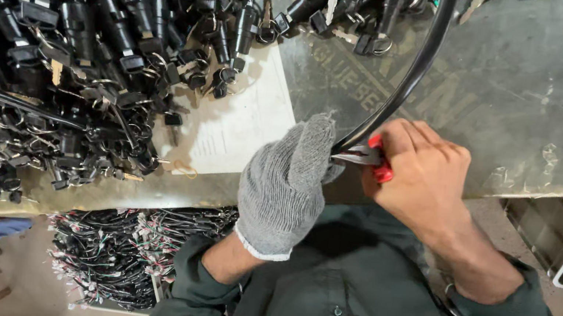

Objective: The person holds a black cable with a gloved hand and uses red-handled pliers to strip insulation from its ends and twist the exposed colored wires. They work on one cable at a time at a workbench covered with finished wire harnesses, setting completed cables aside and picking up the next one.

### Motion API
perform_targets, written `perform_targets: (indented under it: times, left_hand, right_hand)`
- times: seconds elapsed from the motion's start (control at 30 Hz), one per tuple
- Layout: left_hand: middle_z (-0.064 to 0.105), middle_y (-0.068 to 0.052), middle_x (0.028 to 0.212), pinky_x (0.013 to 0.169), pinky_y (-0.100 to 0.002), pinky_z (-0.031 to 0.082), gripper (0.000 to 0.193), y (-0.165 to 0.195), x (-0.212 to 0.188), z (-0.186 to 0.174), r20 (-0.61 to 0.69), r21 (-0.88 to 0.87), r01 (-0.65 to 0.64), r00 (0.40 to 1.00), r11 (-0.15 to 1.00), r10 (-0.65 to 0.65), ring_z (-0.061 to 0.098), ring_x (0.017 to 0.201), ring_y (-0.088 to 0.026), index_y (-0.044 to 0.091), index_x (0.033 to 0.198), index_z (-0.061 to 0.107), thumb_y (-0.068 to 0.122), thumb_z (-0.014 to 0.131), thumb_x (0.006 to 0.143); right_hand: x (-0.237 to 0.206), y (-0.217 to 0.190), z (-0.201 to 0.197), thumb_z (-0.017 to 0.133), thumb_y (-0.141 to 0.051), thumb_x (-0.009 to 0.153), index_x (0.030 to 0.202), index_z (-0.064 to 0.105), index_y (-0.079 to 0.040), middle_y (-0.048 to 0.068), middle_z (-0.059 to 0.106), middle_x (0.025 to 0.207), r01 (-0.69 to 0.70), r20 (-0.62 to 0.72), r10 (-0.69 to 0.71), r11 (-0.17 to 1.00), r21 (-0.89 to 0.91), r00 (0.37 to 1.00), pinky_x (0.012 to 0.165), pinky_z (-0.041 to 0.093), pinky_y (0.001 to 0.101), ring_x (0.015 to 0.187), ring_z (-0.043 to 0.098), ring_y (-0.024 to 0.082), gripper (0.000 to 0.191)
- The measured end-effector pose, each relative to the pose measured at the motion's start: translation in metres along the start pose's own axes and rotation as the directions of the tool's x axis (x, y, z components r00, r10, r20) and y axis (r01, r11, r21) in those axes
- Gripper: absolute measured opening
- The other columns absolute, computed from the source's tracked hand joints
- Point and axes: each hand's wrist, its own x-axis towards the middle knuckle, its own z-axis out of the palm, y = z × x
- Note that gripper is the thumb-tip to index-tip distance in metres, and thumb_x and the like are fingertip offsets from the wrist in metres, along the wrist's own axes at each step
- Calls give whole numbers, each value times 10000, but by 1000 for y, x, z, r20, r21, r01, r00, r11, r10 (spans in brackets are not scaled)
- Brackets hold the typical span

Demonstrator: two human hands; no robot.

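My left hand [285, 184] wears a grey knitted glove and pinches the near end of a thick black cable [414, 66] that curves up and away over the table. My right hand [421, 171] is bare and closed around a small red-handled cutting tool [374, 161]. The tool's metal tip meets the cable end right at my gloved fingertips. Both hands sit at the table's front edge, above my dark green shirt.
A large heap of black switch assemblies with keys and wires [52, 49] fills the left of the grey table [544, 93]. More lie at the top centre [349, 5]. A white paper [234, 129] lies beside the heap. A pile of wire harnesses [126, 254] sits below the table.
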Motion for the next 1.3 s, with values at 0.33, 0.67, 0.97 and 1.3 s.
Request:
perform_targets:
  times: [0.33,0.67,0.97,1.3]
  left_hand:
    - [655,-138,1129,801,-381,534,744,-5,15,-26,235,-339,172,968,925,-94,647,964,-307,22,1586,393,169,750,949]
    - [641,-45,1195,935,-263,546,705,-1,7,-29,517,-828,492,856,267,25,602,993,-99,30,1645,378,6,664,1002]
    - [662,-130,1044,677,-447,516,589,-5,0,-17,248,-52,212,949,976,-193,674,841,-335,76,1448,519,191,735,912]
    - [671,-99,1191,799,-422,493,698,-49,94,-132,-343,327,383,900,864,-269,644,1025,-289,84,1526,478,303,787,941]
  right_hand:
    - [15,-15,0,833,-179,726,938,639,-95,53,689,877,2,-41,-1,1000,30,999,714,516,384,857,693,273,300]
    - [39,11,18,848,-20,841,824,557,-50,86,593,810,300,-103,-286,824,480,953,699,487,404,780,617,308,293]
    - [28,7,10,804,-123,726,925,560,-58,95,617,906,137,48,-149,972,191,988,775,500,429,892,632,331,321]
    - [75,25,-39,736,-376,909,1134,677,-71,111,629,1162,288,-154,-333,922,-258,930,973,377,476,1115,552,339,383]
